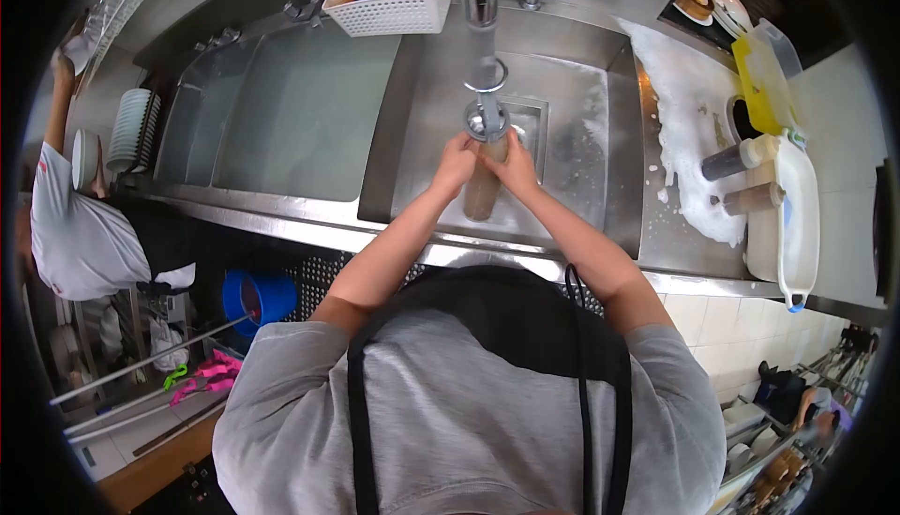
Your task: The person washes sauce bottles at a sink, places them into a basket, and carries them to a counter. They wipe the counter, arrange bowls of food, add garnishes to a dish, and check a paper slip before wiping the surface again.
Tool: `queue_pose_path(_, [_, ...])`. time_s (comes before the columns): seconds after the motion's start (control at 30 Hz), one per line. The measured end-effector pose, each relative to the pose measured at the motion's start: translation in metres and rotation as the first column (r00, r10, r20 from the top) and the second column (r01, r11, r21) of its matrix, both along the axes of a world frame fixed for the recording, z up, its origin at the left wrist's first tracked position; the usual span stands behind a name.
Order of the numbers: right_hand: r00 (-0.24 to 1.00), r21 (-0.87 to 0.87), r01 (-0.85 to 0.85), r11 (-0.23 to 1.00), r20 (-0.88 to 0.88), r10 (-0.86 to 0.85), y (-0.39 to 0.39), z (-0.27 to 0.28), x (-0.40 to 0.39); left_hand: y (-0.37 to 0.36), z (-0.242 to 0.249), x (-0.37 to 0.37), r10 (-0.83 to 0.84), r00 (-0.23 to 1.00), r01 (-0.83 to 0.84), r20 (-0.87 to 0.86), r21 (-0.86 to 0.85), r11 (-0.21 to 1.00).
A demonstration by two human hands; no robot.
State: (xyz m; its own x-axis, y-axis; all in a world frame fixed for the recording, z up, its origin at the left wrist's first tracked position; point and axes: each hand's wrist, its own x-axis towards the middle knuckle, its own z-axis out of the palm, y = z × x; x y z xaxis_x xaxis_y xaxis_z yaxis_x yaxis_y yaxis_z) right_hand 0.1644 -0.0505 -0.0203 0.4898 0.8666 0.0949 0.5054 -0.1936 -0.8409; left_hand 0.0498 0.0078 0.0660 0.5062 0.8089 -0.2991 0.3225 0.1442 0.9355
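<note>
A translucent brownish squeeze bottle (pixel 482 194) is held over the steel sink (pixel 431 93), directly below the spray tap (pixel 481 9). My left hand (pixel 456 166) closes around its left side near the top. On the opposite side, my right hand (pixel 516 168) grips it too, fingers wrapped close to the mouth. The round metal spray head (pixel 487 121) covers the bottle's upper end, so I cannot see the opening clearly. Whether water is running is hard to make out.
A water-filled basin (pixel 300 121) lies left. Behind stands a white basket (pixel 389 14) of squeeze bottles. Foam covers the right counter, with a dark-filled bottle (pixel 729 160), a brownish bottle (pixel 750 199) and a white tub (pixel 797 224). A co-worker (pixel 89 224) handles dishes at far left.
</note>
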Motion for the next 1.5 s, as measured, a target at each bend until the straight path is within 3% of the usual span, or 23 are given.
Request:
queue_pose_path(0.07, [1.0,-0.02,0.009,1.0,0.023,-0.009,0.008,-0.007,-0.009,-0.004,0.0,-0.002,0.07,0.945,-0.088,0.318,0.044,0.995])
queue_pose_path(0.23, [0.999,0.018,0.051,0.999,0.014,-0.051,0.02,-0.018,-0.009,0.011,-0.011,-0.005,0.018,0.95,-0.002,0.311,-0.052,0.999])
queue_pose_path(0.3, [0.981,0.112,0.142,0.983,-0.151,-0.124,0.02,0.007,-0.003,0.013,-0.011,-0.006,0.029,0.941,0.01,0.337,-0.113,0.993])
queue_pose_path(0.33, [0.98,0.109,0.145,0.983,-0.15,-0.128,0.022,0.009,0.001,0.012,-0.003,-0.005,0.046,0.928,-0.014,0.369,-0.091,0.996])
queue_pose_path(0.4, [0.984,0.33,0.175,0.928,-0.023,-0.178,0.025,0.015,0.012,0.017,-0.006,-0.002,0.075,0.898,-0.044,0.434,-0.081,0.996])
queue_pose_path(0.53, [0.972,0.39,0.213,0.896,0.009,-0.235,0.019,0.044,0.034,0.027,-0.021,0.002,0.046,0.933,-0.025,0.357,-0.065,0.998])
queue_pose_path(0.6, [0.973,0.317,0.228,0.921,-0.095,-0.208,0.006,0.064,0.044,0.031,-0.036,0.006,0.088,0.903,-0.054,0.42,-0.094,0.994])
queue_pose_path(0.63, [0.968,0.317,0.25,0.915,-0.085,-0.235,-0.004,0.073,0.049,0.033,-0.038,0.006,0.059,0.928,-0.015,0.367,-0.122,0.992])
queue_pose_path(0.7, [0.982,0.38,0.185,0.906,-0.033,-0.186,-0.024,0.092,0.064,0.033,-0.043,0.005,0.038,0.953,0.017,0.301,-0.176,0.984])
queue_pose_path(0.73, [0.967,0.445,0.184,0.877,0.079,-0.243,-0.035,0.095,0.076,0.033,-0.047,0.007,0.055,0.955,0.01,0.29,-0.219,0.976])
queue_pose_path(0.83, [0.915,0.373,0.271,0.887,0.186,-0.358,-0.092,0.151,0.104,0.027,-0.05,0.01,0.06,0.961,0.018,0.27,-0.278,0.96])
queue_pose_path(0.9, [0.84,0.458,0.325,0.827,0.262,-0.475,-0.131,0.175,0.13,0.027,-0.063,0.015,0.031,0.963,0.052,0.268,-0.294,0.954])
queue_pose_path(0.97, [0.798,0.462,0.426,0.778,0.214,-0.564,-0.172,0.195,0.152,0.029,-0.074,0.016,0.014,0.979,0.058,0.201,-0.349,0.935])
queue_pose_path(1.03, [0.638,0.406,0.563,0.72,0.341,-0.691,-0.211,0.209,0.166,0.032,-0.087,0.02,-0.01,0.98,0.08,0.196,-0.349,0.934])
queue_pose_path(1.07, [0.628,0.411,0.568,0.713,0.343,-0.698,-0.23,0.21,0.173,0.034,-0.094,0.022,-0.017,0.983,0.082,0.185,-0.353,0.932])
queue_pose_path(1.13, [0.393,0.361,0.749,0.556,0.432,-0.811,-0.262,0.202,0.185,0.04,-0.105,0.025,-0.053,0.975,0.131,0.217,-0.363,0.922])
queue_pose_path(1.17, [0.388,0.364,0.75,0.552,0.434,-0.813,-0.276,0.196,0.19,0.041,-0.106,0.026,-0.077,0.967,0.167,0.243,-0.375,0.912])
queue_pose_path(1.23, [0.276,0.313,0.854,0.416,0.405,-0.872,-0.296,0.183,0.199,0.042,-0.105,0.028,-0.058,0.969,0.149,0.239,-0.381,0.913])
queue_pose_path(1.37, [0.242,0.322,0.872,0.369,0.371,-0.896,-0.307,0.178,0.205,0.045,-0.105,0.028,0.02,0.973,0.077,0.228,-0.407,0.91])
queue_pose_path(1.43, [-0.023,0.526,0.756,0.39,0.616,-0.787,-0.297,0.191,0.206,0.045,-0.102,0.025,0.014,0.97,0.087,0.243,-0.401,0.912])
queue_pose_path(1.47, [-0.019,0.524,0.757,0.391,0.616,-0.788,-0.286,0.195,0.209,0.045,-0.102,0.024,0.008,0.966,0.098,0.258,-0.396,0.913])
queue_pose_path(1.5, [0.097,0.521,0.701,0.486,0.606,-0.789,-0.27,0.198,0.22,0.047,-0.101,0.023,0.012,0.967,0.093,0.253,-0.396,0.913])
